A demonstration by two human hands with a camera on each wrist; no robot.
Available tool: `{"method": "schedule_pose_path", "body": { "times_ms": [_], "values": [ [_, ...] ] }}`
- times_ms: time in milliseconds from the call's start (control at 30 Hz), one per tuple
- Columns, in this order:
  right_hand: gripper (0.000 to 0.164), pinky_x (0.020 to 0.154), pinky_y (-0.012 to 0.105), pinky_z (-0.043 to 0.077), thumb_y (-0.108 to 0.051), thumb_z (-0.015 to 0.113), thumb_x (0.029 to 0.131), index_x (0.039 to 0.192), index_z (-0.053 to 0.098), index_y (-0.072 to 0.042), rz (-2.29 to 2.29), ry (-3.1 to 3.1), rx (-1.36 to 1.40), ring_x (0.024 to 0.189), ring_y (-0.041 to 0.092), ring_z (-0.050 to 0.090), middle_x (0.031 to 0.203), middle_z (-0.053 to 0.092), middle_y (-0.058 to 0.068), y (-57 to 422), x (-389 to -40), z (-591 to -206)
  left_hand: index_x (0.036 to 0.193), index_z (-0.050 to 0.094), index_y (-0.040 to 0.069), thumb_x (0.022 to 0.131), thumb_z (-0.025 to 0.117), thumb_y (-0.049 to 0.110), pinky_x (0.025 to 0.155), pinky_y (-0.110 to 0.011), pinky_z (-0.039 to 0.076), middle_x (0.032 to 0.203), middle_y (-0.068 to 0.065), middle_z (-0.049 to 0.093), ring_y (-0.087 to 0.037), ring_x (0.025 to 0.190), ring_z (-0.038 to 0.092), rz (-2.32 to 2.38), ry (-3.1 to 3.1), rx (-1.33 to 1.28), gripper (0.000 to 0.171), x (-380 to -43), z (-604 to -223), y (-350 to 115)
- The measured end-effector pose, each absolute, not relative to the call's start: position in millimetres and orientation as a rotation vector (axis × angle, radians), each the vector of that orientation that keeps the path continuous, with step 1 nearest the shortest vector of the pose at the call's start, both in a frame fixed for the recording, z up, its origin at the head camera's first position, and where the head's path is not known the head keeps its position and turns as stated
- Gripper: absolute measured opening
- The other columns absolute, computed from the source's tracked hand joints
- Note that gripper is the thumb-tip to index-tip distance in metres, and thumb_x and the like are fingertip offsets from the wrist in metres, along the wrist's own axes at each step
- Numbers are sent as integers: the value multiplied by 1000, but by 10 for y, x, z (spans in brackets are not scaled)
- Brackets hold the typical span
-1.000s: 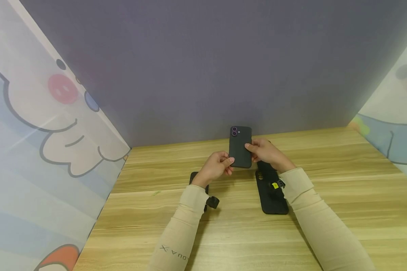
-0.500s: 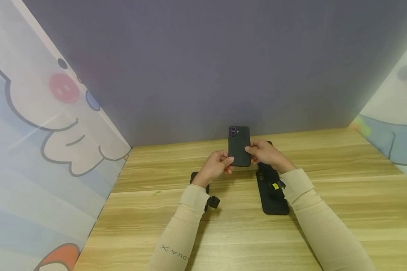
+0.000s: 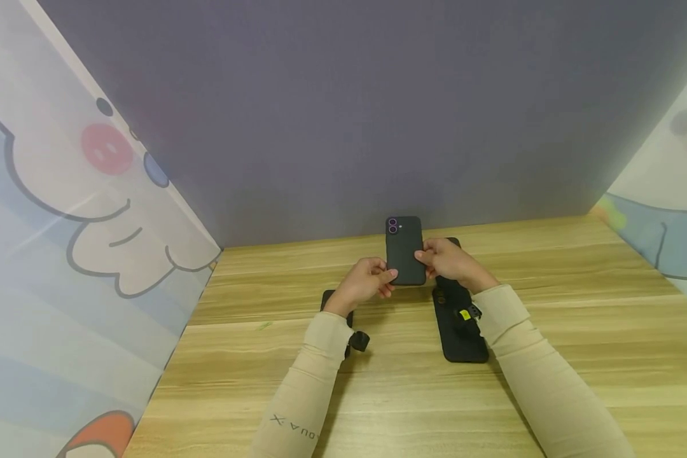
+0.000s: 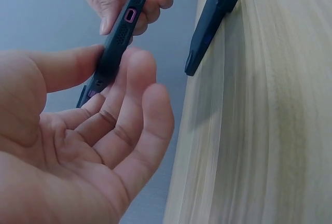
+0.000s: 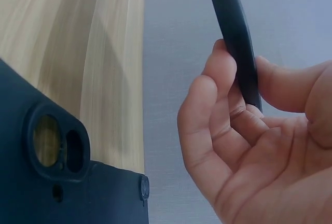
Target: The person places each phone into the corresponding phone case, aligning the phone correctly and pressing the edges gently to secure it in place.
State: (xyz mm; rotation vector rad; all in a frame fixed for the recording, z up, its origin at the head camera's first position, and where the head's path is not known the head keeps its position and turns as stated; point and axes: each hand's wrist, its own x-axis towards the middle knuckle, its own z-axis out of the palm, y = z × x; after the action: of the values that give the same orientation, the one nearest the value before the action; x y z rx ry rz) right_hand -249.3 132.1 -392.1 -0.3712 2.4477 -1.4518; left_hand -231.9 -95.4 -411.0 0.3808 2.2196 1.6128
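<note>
A phone in a black case, twin purple-ringed lenses at its upper left, is held up off the table between both hands. My left hand pinches its lower left corner, thumb on the back. With thumb and fingers, my right hand grips the right edge. Its bottom edge, with a pink-rimmed port opening, shows in the left wrist view. Below my right wrist lies a black phone case; wood shows through its camera cutout in the right wrist view. A second dark phone-shaped piece lies beyond it, partly hidden.
Another dark phone-shaped item lies on the wood-grain table, mostly covered by my left forearm. A grey panel rises at the table's back edge. Cartoon-printed walls flank both sides.
The phone has dipped slightly in the head view, and my right thumb sits a little lower on its edge. Both hands keep their hold; the items on the table have not moved.
</note>
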Motion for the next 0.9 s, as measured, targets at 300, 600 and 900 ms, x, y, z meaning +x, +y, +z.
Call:
{"method": "schedule_pose_path", "body": {
  "times_ms": [300,600,900],
  "values": [
    [21,74,38,58,-13,49,109,106,56,7,-1439,2452,-359,77,24,63,84,63,9,1301,-2483,-3912,111,61,3,103,63,20,89,-59,57,89,-12,68,-52,97,67,1635,2234,335,18,-2329,-4100,-964],
    [20,78,40,59,-14,49,109,105,56,5,-1426,2463,-357,77,21,63,84,63,8,1284,-2459,-3912,118,62,4,104,62,24,90,-61,55,89,-6,68,-54,101,66,1661,2255,297,25,-2329,-4095,-963],
    [22,77,42,57,-15,50,109,109,58,6,-1408,2459,-384,76,22,62,82,64,7,1274,-2457,-3930,120,63,3,105,60,26,82,-56,58,89,-9,70,-52,94,68,1684,2314,281,27,-2323,-4088,-975]
  ]
}}
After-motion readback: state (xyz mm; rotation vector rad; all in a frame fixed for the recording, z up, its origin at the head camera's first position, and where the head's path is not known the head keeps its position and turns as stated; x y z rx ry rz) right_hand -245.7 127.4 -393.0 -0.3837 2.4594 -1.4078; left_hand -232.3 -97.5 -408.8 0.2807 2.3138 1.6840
